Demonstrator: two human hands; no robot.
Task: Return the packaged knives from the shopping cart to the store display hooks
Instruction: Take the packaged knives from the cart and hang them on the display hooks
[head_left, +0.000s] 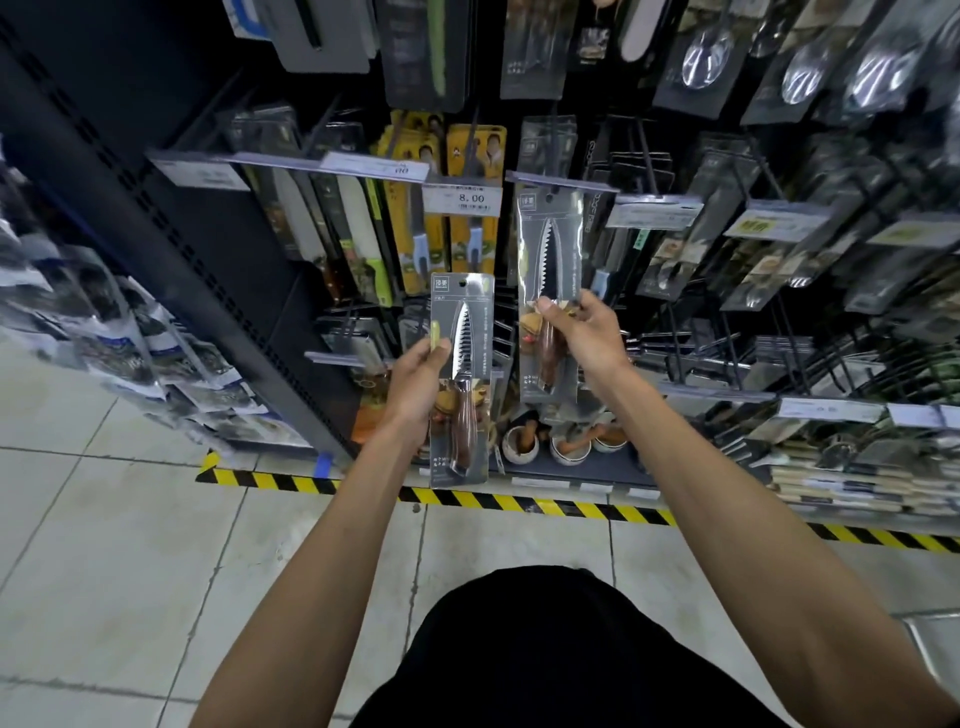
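Two knife packs in my hands, one raised to its hook.

My right hand (576, 332) pinches the raised knife pack (549, 249) low down, thumb on the front near the wooden handle. That leaves the hang hole at its twelve o'clock free to meet the display hook (557, 148) behind the label rail (563, 182); I cannot tell whether the hole is on the hook. My left hand (415, 384) grips the second knife pack (465, 332) by its left edge, at about eight o'clock of the first and held lower, clear of the rail (waiting its turn, I judge). The shopping cart is out of view.
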